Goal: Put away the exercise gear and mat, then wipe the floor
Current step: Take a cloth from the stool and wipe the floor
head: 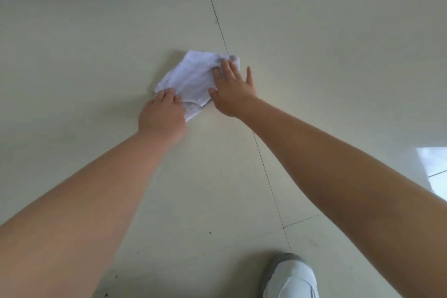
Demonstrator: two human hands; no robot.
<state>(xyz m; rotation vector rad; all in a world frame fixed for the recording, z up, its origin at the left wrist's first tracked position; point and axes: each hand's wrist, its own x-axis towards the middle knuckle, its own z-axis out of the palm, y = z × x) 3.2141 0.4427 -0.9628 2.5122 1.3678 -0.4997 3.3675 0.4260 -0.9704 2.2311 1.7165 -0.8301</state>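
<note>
White cloth [191,77], two hands, floor [314,55]

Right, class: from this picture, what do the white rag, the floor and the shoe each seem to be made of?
White rag: thin woven cloth, probably cotton; it wrinkles and shows a stitched hem.
Floor: glazed ceramic tile, it seems; pale, glossy, with dark grout lines and reflections.
Shoe: white canvas or synthetic upper with a grey toe, uncertain.

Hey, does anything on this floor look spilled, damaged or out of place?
Nothing is spilled or broken. The white cloth lies rumpled across a grout line under the left hand and the right hand, and a few small dark specks dot the floor tiles nearer the shoe.
</note>
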